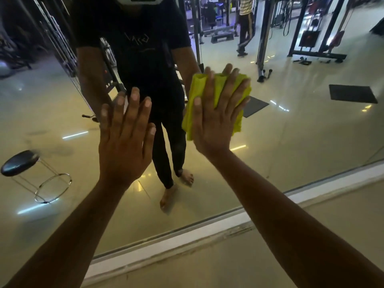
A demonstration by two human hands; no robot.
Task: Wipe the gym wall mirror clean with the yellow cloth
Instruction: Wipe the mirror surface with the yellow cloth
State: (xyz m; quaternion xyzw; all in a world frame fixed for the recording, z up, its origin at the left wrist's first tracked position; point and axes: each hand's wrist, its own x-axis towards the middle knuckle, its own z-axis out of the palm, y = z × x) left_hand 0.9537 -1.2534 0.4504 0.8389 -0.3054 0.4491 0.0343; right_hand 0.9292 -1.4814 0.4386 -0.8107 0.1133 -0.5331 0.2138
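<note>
1. Gym equipment, a pale glossy floor and a round stool (19, 163) all show as reflections in the wall mirror (291, 132), whose white bottom frame (166, 244) runs slantwise above the real floor.
2. Spread flat, the right hand (216, 119) presses the yellow cloth (207, 90) against the glass at about chest height of the reflected person; a flat palm likely spreads pressure across the folded cloth for wiping.
3. Also flat with fingers extended, the left hand (124, 138) rests bare on the mirror beside it and holds nothing, probably as a brace.
4. Much of the cloth is hidden under the palm, so its folds are unclear.
5. Smudges on the glass are hard to tell from floor reflections, and the mirror's top and sides are cut off.
</note>
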